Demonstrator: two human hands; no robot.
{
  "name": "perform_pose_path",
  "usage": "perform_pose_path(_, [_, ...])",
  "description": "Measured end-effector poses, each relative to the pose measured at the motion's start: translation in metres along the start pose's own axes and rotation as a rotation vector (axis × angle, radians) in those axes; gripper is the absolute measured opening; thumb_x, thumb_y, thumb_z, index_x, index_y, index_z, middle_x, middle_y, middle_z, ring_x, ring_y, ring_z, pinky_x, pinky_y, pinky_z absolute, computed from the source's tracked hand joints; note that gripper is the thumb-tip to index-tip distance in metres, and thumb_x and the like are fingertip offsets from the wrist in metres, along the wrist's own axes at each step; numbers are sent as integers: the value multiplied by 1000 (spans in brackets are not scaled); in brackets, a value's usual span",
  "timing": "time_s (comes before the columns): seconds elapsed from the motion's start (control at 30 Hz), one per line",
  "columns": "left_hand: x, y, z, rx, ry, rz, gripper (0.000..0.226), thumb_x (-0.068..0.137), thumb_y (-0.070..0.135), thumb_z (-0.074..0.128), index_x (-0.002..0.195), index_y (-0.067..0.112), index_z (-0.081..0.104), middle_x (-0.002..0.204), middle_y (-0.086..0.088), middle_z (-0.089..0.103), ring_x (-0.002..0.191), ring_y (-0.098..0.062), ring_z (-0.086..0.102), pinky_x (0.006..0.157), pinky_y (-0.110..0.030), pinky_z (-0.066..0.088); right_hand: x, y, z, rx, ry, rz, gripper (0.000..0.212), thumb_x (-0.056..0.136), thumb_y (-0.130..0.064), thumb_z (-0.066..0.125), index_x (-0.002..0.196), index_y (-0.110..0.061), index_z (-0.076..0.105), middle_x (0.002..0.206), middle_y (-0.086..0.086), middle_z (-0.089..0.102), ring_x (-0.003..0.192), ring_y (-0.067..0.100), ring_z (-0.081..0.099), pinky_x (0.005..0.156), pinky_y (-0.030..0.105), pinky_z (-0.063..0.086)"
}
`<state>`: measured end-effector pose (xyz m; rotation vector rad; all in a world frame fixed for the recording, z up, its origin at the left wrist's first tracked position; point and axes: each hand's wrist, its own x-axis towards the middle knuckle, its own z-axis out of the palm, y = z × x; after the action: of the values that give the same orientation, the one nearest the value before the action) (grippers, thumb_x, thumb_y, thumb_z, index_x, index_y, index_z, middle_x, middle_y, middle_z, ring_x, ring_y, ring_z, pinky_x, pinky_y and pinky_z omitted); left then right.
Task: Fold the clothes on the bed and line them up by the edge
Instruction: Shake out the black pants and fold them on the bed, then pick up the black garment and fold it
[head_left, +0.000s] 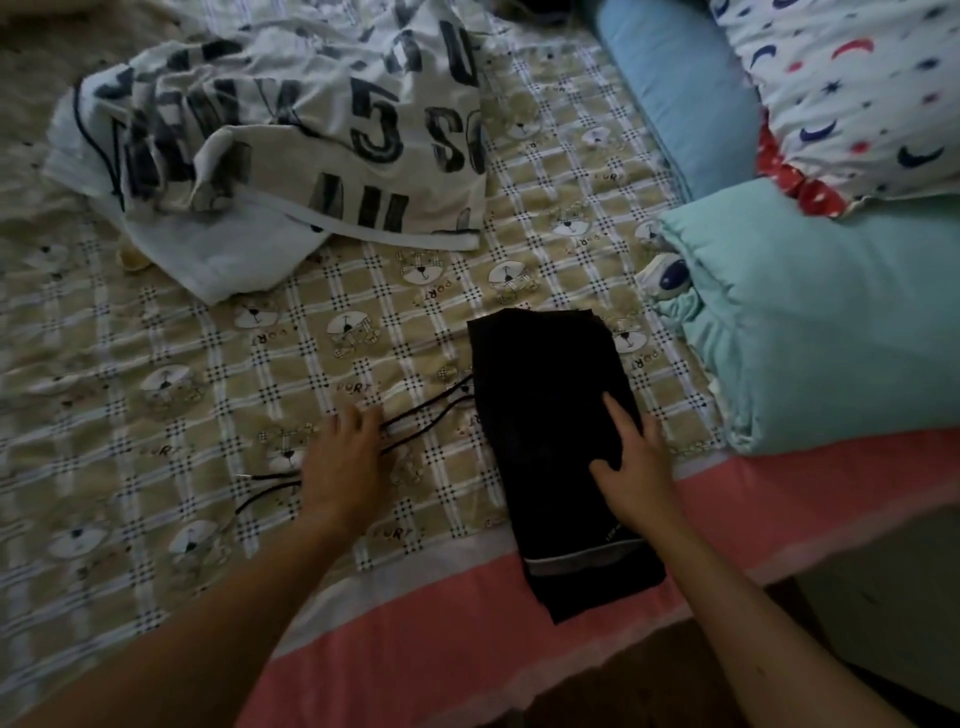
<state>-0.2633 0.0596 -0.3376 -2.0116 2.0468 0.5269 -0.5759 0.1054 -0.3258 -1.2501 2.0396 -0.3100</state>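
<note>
Your right hand lies flat, fingers spread, on the folded black cloth at the pink edge of the bed. Your left hand covers its loose black strings; blur hides any pinch. Tuck the strings in, then fold the crumpled white lettered shirt.

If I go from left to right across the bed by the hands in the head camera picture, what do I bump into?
First the left hand → folded black garment → mint-green quilt. The right hand lies on the garment, so I left it out.
</note>
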Motion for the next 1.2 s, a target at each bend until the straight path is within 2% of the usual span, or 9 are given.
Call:
perform_pose_path(0.13, [-18,67,-14,-453,-201,81,16,98,12,45,112,13,54,92,-4,63,79,-24,62,60,-31,49,-2,-7,-1,17,9,24,81,86,-12,60,150,-44,22,156,10,19,141,33,29,111,50,36])
perform_pose_path(0.2, [-34,110,-6,-958,-406,-64,21,99,7,45,114,9,59,88,1,62,80,-18,63,56,-17,47,-5,-9,-6,39,5,26,81,86,-9,61,151,-41,25,155,9,22,140,31,31,112,46,36])
perform_pose_path(0.27, [-49,136,9,-1436,-560,-327,24,104,12,42,118,8,61,92,-5,66,77,-18,64,60,-23,54,-4,-9,-14,54,20,29,81,85,-6,61,151,-38,28,152,8,27,138,30,35,111,43,37])
perform_pose_path(0.47, [-87,110,44,-1027,-204,-193,22,100,21,48,115,15,63,105,4,69,97,-12,65,83,-30,55,-11,-5,-12,-79,-10,20,80,89,-10,58,153,-39,20,161,9,14,142,32,29,110,45,38])
perform_pose_path(0.63, [-93,84,5,-1040,-227,-122,27,97,18,51,80,38,56,81,15,63,74,9,62,72,-17,50,-23,-34,1,-187,113,68,78,87,-16,63,154,-25,24,160,16,14,144,38,24,115,53,28])
perform_pose_path(0.77, [-80,33,-21,-1079,-212,-221,24,99,35,50,110,20,64,106,5,66,100,-12,63,89,-30,52,-33,-86,16,-267,165,8,83,81,-18,72,152,-15,30,159,18,16,143,39,23,116,55,23])
perform_pose_path(0.87, [-74,-24,-42,-1103,-148,-336,22,96,40,50,110,27,61,113,4,64,104,-14,60,95,-35,51,-44,-147,48,-273,70,-80,81,82,-22,74,151,-14,32,160,16,19,143,38,25,115,53,27])
perform_pose_path(1.0, [-73,-122,-62,-1036,-39,-421,36,96,39,48,127,23,57,129,2,56,118,-16,53,103,-32,44,-68,-227,119,-249,-57,-381,73,80,-21,71,144,-4,42,148,25,39,136,36,34,110,53,35])
perform_pose_path(1.2, [-88,-295,-72,-872,120,-576,33,97,32,49,127,19,53,134,-3,46,123,-20,45,103,-31,40,-119,-366,226,-161,-328,-491,84,83,-15,73,152,-23,26,158,6,25,145,24,25,114,34,25])
